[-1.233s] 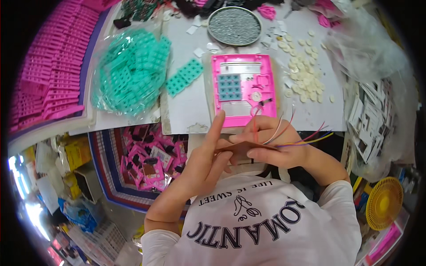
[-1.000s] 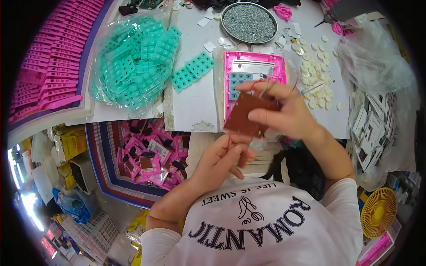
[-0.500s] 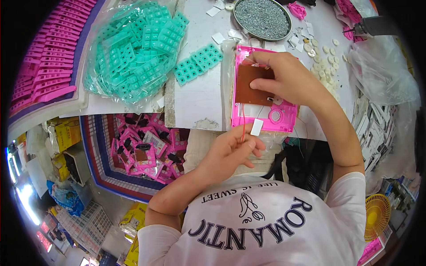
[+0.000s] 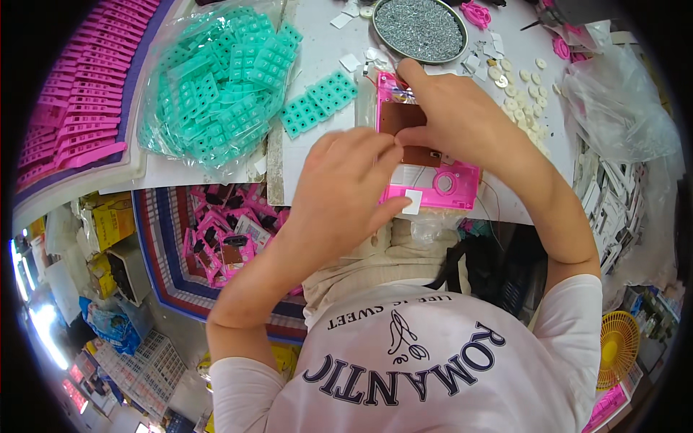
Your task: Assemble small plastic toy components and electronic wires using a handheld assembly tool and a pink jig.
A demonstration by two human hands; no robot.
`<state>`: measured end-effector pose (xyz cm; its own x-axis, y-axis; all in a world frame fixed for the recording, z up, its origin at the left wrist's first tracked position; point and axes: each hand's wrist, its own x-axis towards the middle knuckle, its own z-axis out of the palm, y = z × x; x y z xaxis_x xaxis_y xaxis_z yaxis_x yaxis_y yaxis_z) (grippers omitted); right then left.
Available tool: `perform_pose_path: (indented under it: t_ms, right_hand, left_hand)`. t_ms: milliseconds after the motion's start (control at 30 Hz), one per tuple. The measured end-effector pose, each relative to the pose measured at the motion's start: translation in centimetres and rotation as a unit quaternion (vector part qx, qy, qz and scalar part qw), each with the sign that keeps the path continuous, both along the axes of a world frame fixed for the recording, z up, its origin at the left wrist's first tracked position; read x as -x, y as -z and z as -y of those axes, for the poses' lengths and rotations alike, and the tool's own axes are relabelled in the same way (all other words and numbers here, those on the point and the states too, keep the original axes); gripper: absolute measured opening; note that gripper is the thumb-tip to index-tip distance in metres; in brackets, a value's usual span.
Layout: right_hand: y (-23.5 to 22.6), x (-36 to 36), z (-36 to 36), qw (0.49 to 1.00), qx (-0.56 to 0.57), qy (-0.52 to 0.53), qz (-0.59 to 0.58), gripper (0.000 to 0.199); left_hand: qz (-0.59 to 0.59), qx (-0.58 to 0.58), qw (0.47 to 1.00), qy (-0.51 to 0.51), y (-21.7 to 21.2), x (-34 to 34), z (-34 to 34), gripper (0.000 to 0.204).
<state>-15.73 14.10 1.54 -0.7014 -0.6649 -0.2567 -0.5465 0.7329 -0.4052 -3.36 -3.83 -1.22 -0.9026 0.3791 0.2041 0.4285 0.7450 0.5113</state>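
Pressing brown circuit board point(image 4: 404, 126) under right hand point(image 4: 455, 108) fingers, left hand point(image 4: 346, 195) pinching pink casing point(image 4: 447, 191)

A small assembly workshop: teal keypads point(image 4: 216, 86) bagged left of the fingers, a screw tray point(image 4: 422, 27) beyond them, pink casings point(image 4: 68, 108) stacked far left.

The housing point(image 4: 433, 166) lies at the near edge of the surface point(image 4: 317, 65), with the circuit board point(image 4: 404, 119) on it. The screw tray point(image 4: 420, 27) sits behind it, the keypad bag point(image 4: 216, 79) left, the discs point(image 4: 523, 101) right.
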Motion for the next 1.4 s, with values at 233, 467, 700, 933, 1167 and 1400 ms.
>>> perform_pose_path:
  t_ms: [233, 467, 700, 933, 1167, 1400]
  right_hand:
    - [0.9, -3.4, -3.5, 0.964, 0.135, -0.025, -0.229, 0.061]
    - [2.7, -7.8, -3.7, 0.974, 0.052, -0.101, -0.196, 0.060]
    - [1.2, -7.1, -2.9, 0.971, 0.004, -0.126, -0.202, 0.057]
    - [2.3, -7.3, -3.4, 0.973, 0.038, -0.108, -0.199, 0.058]
    - [2.9, -7.6, -3.2, 0.971, 0.050, -0.102, -0.208, 0.052]
    - [2.8, -8.2, -3.9, 0.968, 0.059, -0.045, -0.239, 0.046]
  left_hand:
    - [-0.042, 0.130, 0.987, 0.085, 0.5, 0.3, -0.2, 0.063]
    - [0.032, 0.166, 0.972, 0.166, -1.5, 2.7, -0.1, 0.064]
    - [0.048, 0.094, 0.990, 0.090, -2.8, 17.2, -0.3, 0.019]
    - [-0.066, 0.224, 0.967, 0.103, 2.8, 24.2, -2.4, 0.014]
    - [-0.171, 0.203, 0.964, 0.002, 3.2, 25.2, -1.9, 0.028]
    - [-0.006, -0.110, 0.994, 0.012, -1.9, 10.7, -2.9, 0.027]
